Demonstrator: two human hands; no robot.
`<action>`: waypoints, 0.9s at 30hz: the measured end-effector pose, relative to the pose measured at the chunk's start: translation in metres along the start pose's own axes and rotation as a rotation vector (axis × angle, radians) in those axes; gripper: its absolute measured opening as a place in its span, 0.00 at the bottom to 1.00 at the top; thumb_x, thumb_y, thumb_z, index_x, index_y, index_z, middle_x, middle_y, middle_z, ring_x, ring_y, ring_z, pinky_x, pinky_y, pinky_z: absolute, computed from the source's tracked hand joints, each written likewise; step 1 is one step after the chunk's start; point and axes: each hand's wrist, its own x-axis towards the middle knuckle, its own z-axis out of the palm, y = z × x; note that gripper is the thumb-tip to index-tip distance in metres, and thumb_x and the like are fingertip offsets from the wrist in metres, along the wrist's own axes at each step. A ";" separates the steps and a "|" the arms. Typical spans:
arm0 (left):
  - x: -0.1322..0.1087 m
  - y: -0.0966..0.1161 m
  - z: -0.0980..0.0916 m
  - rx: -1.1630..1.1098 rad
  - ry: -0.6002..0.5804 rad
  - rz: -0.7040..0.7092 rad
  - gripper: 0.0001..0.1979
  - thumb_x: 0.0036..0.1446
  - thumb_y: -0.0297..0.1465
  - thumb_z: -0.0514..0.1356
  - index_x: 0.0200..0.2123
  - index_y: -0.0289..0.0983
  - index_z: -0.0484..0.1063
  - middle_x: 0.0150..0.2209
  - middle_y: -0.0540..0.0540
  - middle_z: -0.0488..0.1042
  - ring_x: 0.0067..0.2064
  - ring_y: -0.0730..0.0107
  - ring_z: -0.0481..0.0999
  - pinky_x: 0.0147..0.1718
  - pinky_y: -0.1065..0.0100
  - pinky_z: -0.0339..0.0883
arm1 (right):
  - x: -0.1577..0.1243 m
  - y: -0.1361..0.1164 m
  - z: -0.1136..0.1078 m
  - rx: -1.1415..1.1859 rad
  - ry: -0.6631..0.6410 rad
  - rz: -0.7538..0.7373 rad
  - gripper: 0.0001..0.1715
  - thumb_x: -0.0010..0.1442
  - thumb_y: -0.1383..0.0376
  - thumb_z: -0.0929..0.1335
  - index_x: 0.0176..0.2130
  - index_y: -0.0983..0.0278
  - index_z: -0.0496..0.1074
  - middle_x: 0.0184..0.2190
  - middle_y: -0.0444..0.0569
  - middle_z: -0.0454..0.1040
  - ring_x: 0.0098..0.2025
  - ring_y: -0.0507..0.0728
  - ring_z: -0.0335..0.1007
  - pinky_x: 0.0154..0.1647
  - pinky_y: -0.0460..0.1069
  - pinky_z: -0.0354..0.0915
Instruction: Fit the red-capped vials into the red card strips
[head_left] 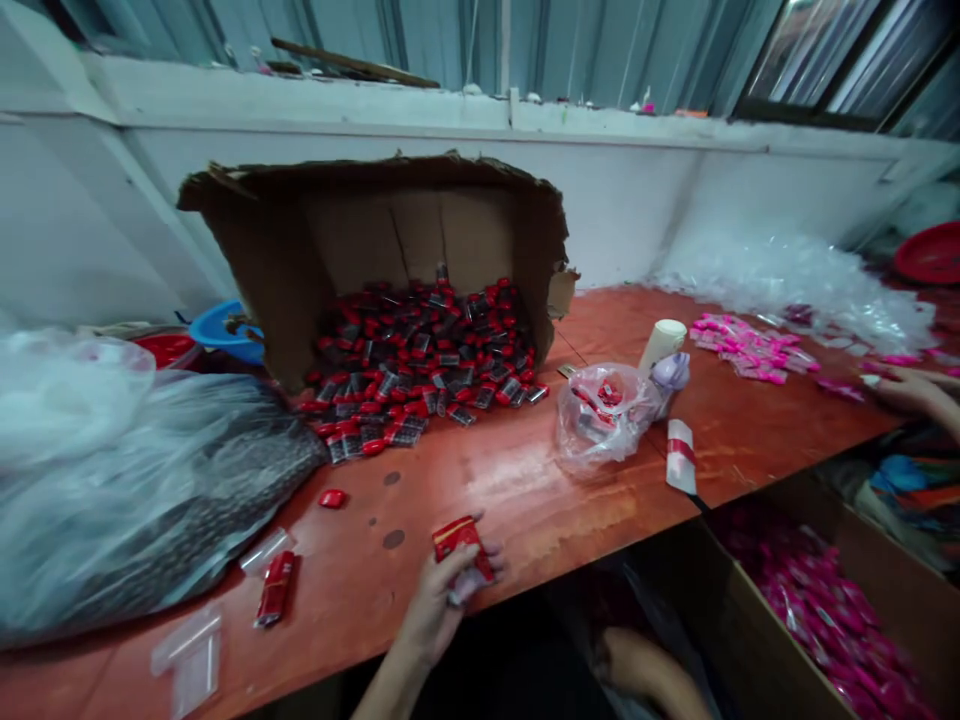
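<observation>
My left hand [439, 598] is closed on a red printed packet [459, 541] above the front edge of the table, with the thumb across it. Something pale and clear shows under the thumb, too blurred to name. Below the table edge, my right hand [616, 655] is in shadow beside a clear plastic bag, its fingers hidden. Left of my left hand lie a red stack of packets [276, 590], a clear plastic sleeve [268, 550] and a small red-capped container [332, 498]. More clear sleeves [196, 675] lie at the lower left.
A torn cardboard box [247, 270] on its side spills small red-capped containers [420, 350]. A large plastic bag [150, 510] of dark pieces fills the left. A small bag [600, 425] and a white bottle [661, 345] stand right. Another person's hand [911, 390] is near pink containers [750, 345].
</observation>
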 end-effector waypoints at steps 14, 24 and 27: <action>0.020 0.055 -0.124 0.051 0.332 0.366 0.31 0.43 0.34 0.68 0.53 0.36 0.67 0.33 0.47 0.79 0.32 0.67 0.79 0.35 0.68 0.73 | 0.175 -0.205 -0.085 -0.053 0.769 -0.598 0.19 0.59 0.63 0.62 0.48 0.64 0.71 0.45 0.54 0.70 0.48 0.58 0.68 0.50 0.53 0.64; 0.043 0.051 -0.134 0.273 0.436 0.339 0.27 0.42 0.42 0.67 0.43 0.33 0.72 0.35 0.44 0.79 0.32 0.61 0.79 0.34 0.63 0.74 | 0.257 -0.265 -0.143 -0.512 0.909 -0.320 0.42 0.55 0.41 0.62 0.63 0.55 0.54 0.62 0.55 0.55 0.64 0.67 0.47 0.62 0.64 0.41; 0.058 0.054 -0.128 0.356 0.445 0.379 0.25 0.44 0.42 0.66 0.44 0.34 0.73 0.37 0.43 0.78 0.35 0.60 0.79 0.33 0.65 0.73 | 0.261 -0.272 -0.131 -0.462 0.830 -0.298 0.41 0.54 0.40 0.62 0.62 0.51 0.56 0.64 0.54 0.53 0.62 0.70 0.49 0.58 0.65 0.48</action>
